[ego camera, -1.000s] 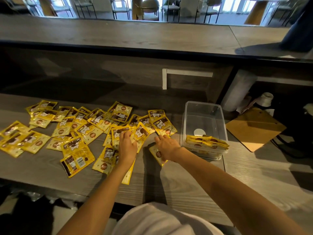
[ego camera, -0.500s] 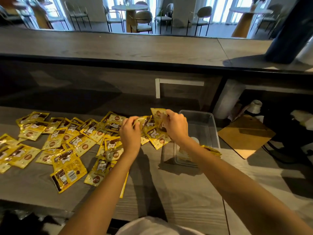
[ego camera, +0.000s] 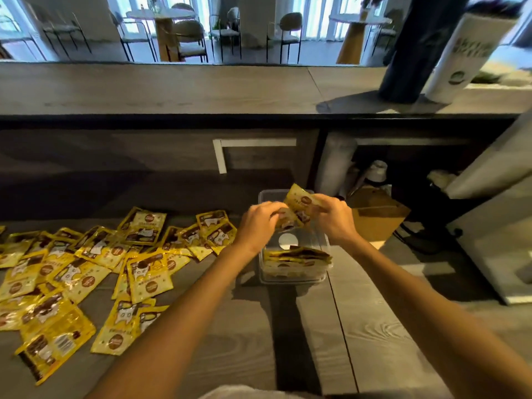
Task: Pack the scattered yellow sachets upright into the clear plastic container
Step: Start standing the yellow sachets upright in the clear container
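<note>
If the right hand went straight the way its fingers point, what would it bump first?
Probably the left hand, gripping the same yellow sachets as the right hand; depth is unclear.

Grey wood-grain bench (ego camera: pixel 374 341) up front, a seam running down it, and behind it a dark panel with a white bracket (ego camera: pixel 220 156). Above that sits a raised wooden counter (ego camera: pixel 172 87), carrying a dark column (ego camera: pixel 414 53) and a white cylinder (ego camera: pixel 466 53). Beyond, bright windows (ego camera: pixel 319 12) pour daylight over round tables (ego camera: pixel 161 15) and black-framed chairs (ego camera: pixel 188 33). A cardboard sheet (ego camera: pixel 374 217) lies off to the right.
</note>
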A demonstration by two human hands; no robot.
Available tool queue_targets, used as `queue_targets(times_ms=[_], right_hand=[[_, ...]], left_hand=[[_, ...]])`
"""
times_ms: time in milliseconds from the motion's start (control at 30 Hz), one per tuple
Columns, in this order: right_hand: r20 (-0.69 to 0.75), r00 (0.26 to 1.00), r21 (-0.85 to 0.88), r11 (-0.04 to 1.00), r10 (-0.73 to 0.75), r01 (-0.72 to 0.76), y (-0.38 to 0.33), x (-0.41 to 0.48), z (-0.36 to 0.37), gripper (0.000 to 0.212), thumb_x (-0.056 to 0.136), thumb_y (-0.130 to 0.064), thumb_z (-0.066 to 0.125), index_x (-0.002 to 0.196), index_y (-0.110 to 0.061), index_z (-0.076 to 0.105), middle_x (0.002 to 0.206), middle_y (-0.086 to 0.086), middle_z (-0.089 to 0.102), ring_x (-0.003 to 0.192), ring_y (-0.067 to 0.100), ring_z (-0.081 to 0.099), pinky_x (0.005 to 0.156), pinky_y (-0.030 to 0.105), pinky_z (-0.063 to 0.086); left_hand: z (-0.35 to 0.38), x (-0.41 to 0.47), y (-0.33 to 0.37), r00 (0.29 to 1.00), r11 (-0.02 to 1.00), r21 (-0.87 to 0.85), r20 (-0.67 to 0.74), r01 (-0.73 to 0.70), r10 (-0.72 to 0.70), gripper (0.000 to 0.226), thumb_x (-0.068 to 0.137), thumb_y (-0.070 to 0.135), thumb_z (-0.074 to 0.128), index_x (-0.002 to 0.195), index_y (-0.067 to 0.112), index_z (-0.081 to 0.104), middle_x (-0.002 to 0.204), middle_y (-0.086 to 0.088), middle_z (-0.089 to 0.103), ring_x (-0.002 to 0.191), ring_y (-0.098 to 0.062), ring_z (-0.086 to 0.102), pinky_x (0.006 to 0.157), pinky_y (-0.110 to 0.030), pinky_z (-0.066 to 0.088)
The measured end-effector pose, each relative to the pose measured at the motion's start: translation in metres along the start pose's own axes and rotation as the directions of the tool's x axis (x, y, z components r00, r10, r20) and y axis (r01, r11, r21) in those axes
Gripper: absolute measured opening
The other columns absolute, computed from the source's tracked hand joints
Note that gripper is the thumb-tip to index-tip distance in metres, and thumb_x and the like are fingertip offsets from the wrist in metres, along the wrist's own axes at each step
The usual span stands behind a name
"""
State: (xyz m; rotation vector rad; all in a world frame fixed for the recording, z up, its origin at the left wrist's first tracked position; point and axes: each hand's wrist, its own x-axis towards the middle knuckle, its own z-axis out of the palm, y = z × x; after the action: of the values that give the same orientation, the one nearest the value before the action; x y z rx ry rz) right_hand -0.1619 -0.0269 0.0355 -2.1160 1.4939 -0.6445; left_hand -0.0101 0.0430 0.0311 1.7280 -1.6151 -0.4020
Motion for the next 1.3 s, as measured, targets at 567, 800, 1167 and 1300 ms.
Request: queue_targets(times_ms=[567,800,1167,1300], right_hand=[[0.536,0.843,-0.152,0.976,-0.053,0.159,0.043,-0.01,0.009,0.026,0.094,-0.013,0.043,0.088,-0.021,0.067,0.094,0.009,0.065,0.096,0.022,0.056,0.103,0.048,0.038],[0.591,0.803,-0.194,0.952,-0.079,0.237,0.042,-0.017,0.006,0.036,0.098,-0.019,0.035,0.096,-0.004,0.067,0.103,0.016,0.067,0.091,0.021,0.054,0.104,0.039,0.029],[0.547,0.834,-0.183,0.962,-0.072,0.203,0.029,-0.029,0.008,0.041,0.096,-0.032,0.025,0.105,-0.018,0.062,0.114,0.009,0.066,0.114,0.021,0.052,0.118,0.046,0.007],[0.53,0.845,-0.194,0.961,-0.064,0.194,0.024,-0.031,0.01,0.056,0.085,-0.038,0.019,0.116,-0.019,0.061,0.118,0.008,0.065,0.12,0.022,0.05,0.119,0.046,0.004]], left_hand=[[0.02,-0.013,-0.027,0.843,0.96,0.278,0.506,0.039,-0.181,0.039,0.101,0.025,0.027,0.102,0.009,0.062,0.105,-0.01,0.065,0.111,-0.021,0.055,0.117,-0.045,0.001],[0.015,-0.021,-0.025,0.821,0.964,0.261,0.539,0.05,-0.188,0.041,0.101,0.026,0.026,0.101,0.009,0.064,0.105,-0.011,0.065,0.11,-0.02,0.054,0.117,-0.045,0.0],[0.014,-0.028,-0.022,0.856,0.969,0.209,0.469,0.132,-0.217,0.04,0.101,0.027,0.024,0.11,0.012,0.06,0.118,-0.008,0.06,0.121,-0.02,0.045,0.118,-0.047,0.006],[0.012,-0.027,-0.019,0.87,0.969,0.187,0.437,0.16,-0.228,0.038,0.101,0.024,0.025,0.112,0.014,0.06,0.119,-0.006,0.061,0.12,-0.021,0.048,0.116,-0.045,0.01]])
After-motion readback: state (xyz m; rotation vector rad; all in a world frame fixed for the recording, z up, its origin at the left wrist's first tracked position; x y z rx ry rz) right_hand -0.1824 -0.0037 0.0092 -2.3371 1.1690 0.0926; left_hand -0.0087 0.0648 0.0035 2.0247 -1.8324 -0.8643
